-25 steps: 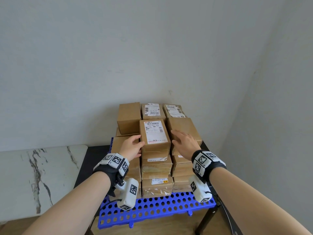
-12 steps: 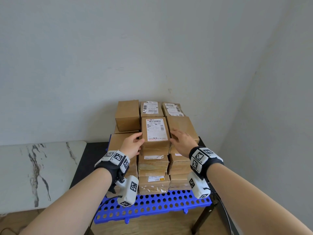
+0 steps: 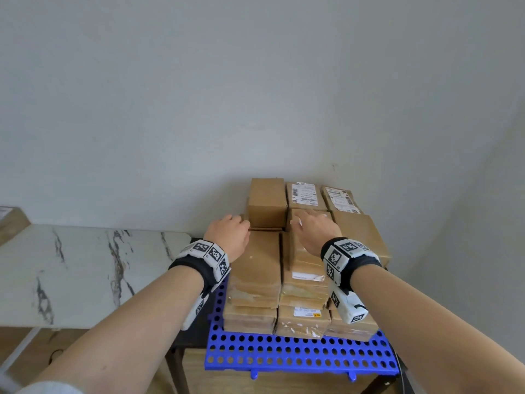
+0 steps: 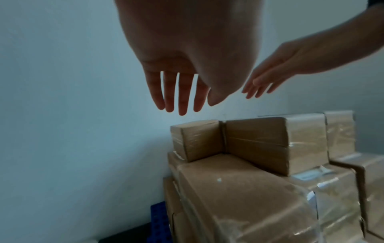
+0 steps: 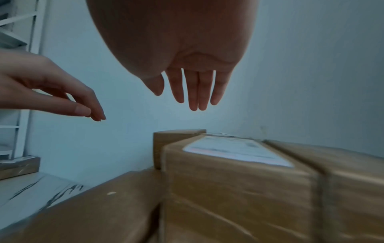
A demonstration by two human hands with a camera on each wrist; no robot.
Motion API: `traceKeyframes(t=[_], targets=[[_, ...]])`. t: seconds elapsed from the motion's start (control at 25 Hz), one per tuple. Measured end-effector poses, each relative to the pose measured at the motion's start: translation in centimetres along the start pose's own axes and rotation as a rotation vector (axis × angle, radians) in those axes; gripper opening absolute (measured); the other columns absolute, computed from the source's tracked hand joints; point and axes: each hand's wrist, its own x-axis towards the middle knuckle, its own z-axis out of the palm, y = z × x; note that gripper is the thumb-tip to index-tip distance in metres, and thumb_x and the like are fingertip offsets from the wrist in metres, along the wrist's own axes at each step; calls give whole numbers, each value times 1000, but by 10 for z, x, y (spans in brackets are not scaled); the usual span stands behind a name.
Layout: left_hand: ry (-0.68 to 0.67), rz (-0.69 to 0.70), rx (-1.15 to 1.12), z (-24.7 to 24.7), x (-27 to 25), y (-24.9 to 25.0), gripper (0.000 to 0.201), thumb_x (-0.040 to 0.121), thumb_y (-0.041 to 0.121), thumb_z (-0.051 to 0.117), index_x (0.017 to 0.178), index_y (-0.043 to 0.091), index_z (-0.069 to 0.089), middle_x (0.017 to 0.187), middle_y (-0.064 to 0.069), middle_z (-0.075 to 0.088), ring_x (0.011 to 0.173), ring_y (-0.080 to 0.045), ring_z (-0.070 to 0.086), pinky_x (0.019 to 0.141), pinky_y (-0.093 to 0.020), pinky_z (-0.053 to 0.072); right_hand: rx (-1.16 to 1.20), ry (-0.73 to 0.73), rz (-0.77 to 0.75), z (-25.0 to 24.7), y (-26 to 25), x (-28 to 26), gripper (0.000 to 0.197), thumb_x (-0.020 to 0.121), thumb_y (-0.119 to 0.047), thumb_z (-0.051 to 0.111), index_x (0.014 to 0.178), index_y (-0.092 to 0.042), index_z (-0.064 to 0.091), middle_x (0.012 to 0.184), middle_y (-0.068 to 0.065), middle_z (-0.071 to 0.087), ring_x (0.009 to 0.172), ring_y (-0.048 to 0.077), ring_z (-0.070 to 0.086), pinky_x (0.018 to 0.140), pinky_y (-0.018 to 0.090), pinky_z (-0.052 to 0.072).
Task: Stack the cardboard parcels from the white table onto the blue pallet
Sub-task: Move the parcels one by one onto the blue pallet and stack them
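Both hands, left hand (image 3: pixel 231 236) and right hand (image 3: pixel 315 228), hover flat-fingered and empty over the parcel stack (image 3: pixel 301 268) on the blue pallet (image 3: pixel 298 356), so I'd guess next is grabbing another off the white worktop (image 3: pixel 71 268) at left.

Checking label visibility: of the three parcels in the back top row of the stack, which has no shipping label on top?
The left parcel of that row: plain brown top. The middle one and the right one both show white labels.

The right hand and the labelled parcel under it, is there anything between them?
Nothing. The right wrist view shows the right hand open above the labelled parcel, with only bare wall showing in the gap below its fingertips.
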Motion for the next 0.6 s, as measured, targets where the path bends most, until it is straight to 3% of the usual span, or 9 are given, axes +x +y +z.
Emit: traceKeyframes(t=[0.2, 0.4, 0.6], targets=[[-18, -90, 26, -2, -43, -84, 32, 100, 28, 30, 108, 10, 56, 111, -7, 59, 107, -27, 53, 80, -37, 42, -74, -12, -121, 37, -101, 22, 37, 100, -32, 30, 121, -12, 53, 123, 8, 57, 115, 27, 51, 95, 39, 41], [-66, -260, -2, 6, -96, -201, 33, 99, 28, 30, 116, 12, 54, 117, -8, 57, 112, -28, 50, 87, -37, 40, -116, -1, -225, 81, -220, 40, 34, 99, -28, 30, 111, -10, 57, 115, 8, 60, 109, 27, 54, 92, 36, 41], [-115, -355, 56, 13, -155, -313, 35, 100, 27, 28, 123, 11, 49, 123, -7, 55, 115, -26, 49, 89, -37, 40, -111, -34, -321, 120, -338, 57, 37, 101, -30, 30, 121, -10, 52, 123, 9, 56, 114, 29, 52, 95, 37, 39]])
